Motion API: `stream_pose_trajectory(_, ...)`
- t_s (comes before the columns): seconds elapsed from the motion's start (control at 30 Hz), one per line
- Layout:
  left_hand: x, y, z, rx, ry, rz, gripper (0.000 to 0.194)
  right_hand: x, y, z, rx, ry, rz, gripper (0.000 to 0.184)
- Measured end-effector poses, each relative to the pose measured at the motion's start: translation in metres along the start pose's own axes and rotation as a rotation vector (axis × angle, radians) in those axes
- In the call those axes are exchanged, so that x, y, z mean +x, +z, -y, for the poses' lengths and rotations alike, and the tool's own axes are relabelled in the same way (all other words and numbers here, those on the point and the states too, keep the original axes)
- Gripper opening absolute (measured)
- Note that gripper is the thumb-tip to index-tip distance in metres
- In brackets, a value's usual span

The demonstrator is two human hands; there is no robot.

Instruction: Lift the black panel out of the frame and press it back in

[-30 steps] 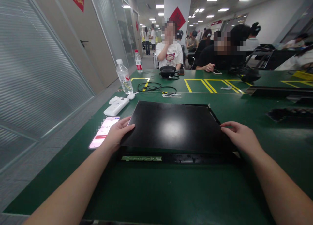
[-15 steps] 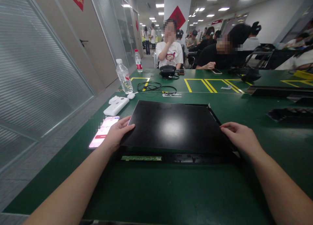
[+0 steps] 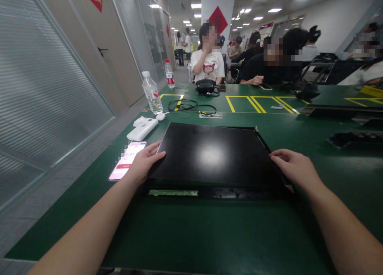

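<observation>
Compared with one second ago, little changes: the black panel [image 3: 185,155] remains over the dark frame [image 3: 239,193], left hand [image 3: 145,159] grasping it at nine o'clock, right hand [image 3: 295,166] seemingly pinching its edge at three; work appears paused

Wearer's L hand [image 3: 146,160]: 1; R hand [image 3: 291,163]: 1; tot. 2. Blk panel [image 3: 185,155]: 1. Blk frame [image 3: 236,193] beneath: 1. Grn circuit strip [image 3: 173,193]: 1. Bottles [image 3: 152,95]: 2. Phones [image 3: 131,153]: min. 2. White gadgets [image 3: 143,130] nr phone: approx. 3. Ppl [image 3: 208,67] at bench [image 3: 209,235], far side: 2; those behind too blurred for exact ct. Red wall signs [image 3: 218,20]: min. 3.
</observation>
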State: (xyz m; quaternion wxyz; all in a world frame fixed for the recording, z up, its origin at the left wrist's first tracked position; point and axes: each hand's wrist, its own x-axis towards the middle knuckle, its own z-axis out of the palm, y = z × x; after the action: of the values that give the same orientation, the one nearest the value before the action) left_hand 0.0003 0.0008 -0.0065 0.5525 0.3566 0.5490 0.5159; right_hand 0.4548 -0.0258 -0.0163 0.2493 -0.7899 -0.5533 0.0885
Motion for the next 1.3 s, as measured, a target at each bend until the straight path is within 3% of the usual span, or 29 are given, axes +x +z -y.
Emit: stream_pose_trajectory(1.3, 0.0027, -0.0009, 0.0048, 0.000, 0.019, 0.018, 0.056, 0.0015, -0.0006, -0.0027, -0.019, 0.014, 0.030, 0.035)
